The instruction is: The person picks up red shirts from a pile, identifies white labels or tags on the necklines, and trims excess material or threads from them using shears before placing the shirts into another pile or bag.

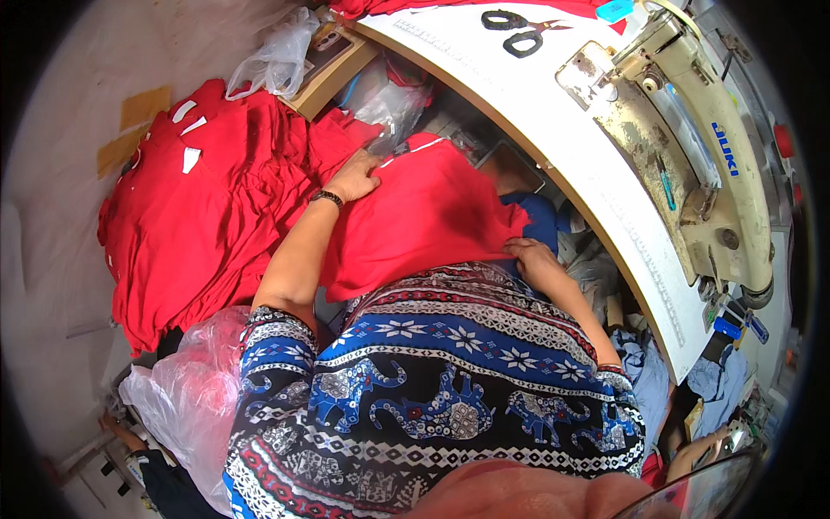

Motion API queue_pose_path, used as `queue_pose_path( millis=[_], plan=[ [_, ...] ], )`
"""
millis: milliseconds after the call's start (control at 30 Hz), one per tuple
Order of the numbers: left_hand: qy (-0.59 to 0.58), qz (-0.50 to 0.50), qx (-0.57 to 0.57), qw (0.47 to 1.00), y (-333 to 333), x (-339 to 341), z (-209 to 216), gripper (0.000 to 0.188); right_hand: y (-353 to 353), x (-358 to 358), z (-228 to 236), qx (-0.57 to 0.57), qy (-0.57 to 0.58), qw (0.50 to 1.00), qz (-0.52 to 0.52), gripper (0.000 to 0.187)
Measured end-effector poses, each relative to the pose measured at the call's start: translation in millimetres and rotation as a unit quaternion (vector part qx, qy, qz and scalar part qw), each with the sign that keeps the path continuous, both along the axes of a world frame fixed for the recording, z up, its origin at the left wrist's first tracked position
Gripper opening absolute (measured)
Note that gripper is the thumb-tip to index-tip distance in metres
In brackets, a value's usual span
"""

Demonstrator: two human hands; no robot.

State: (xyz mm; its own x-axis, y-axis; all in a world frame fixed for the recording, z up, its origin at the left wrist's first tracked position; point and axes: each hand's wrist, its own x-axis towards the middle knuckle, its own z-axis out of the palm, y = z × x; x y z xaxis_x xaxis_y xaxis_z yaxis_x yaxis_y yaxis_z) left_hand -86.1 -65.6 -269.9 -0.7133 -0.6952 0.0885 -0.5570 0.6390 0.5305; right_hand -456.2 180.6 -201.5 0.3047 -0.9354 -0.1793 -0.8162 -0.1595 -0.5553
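Note:
A red garment (pixel 424 216) is spread across my lap, with a thin white strip along its far edge. At its far left corner, my left hand (pixel 353 178) grips the cloth between thumb and fingers, palm down. My right hand (pixel 534 261) pinches the near right edge of the same garment, its fingertips partly hidden by the fabric. Left of my left forearm lies a big heap of red garments (pixel 199 233) with small white labels showing on top. Part of that heap reaches close to my left hand.
On the right stands a white-topped table (pixel 553 112) with a curved-looking edge, bearing a sewing machine (pixel 692 147) and black-handled scissors (pixel 523 33). A wooden drawer (pixel 333 69) holds a clear plastic bag. Another plastic bag (pixel 194 368) sits below the heap, and blue cloth hangs under the table.

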Motion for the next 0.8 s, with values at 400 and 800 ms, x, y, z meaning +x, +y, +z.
queue_pose_path(
  millis=[400, 800],
  plan=[
    [-0.068, -0.036, -0.136, 0.988, 90, -59, 132, 0.014, -65, 90, 51, -0.12, -0.263, 0.951, -0.11, 0.021],
    [-0.21, 0.053, 0.069, 0.974, 106, -44, 147, 0.025, -75, 98, 10, -0.146, -0.237, 0.959, -0.044, 0.011]
  ],
)
